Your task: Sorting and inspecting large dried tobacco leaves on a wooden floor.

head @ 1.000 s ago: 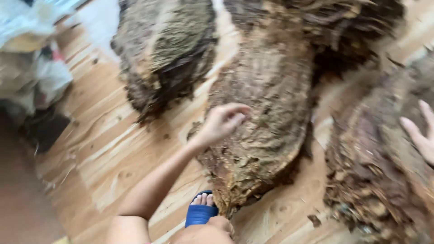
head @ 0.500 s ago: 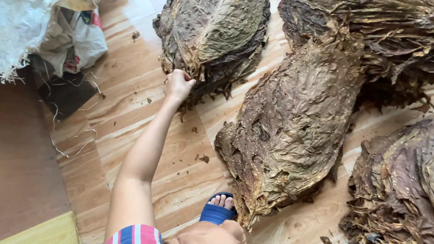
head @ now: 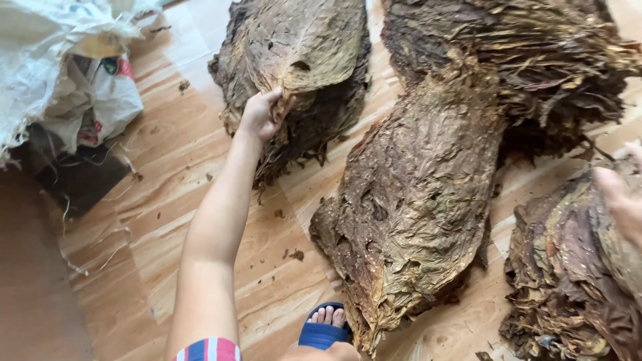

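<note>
Striped red, white and blue sleeve [head: 210, 349]; blue sandal [head: 321, 333].

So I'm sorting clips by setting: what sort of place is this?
Probably a home or small workshop floor for sorting dried leaves: leaf piles lie on wood-pattern flooring, woven sacks beside them, the left hand on one pile.

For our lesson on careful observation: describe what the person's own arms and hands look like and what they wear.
The left hand is bare, with no glove, ring or watch. Its long arm is bare up to a short striped sleeve in red, white and blue. Of the right hand, only bare fingers show at the frame's edge.
</note>
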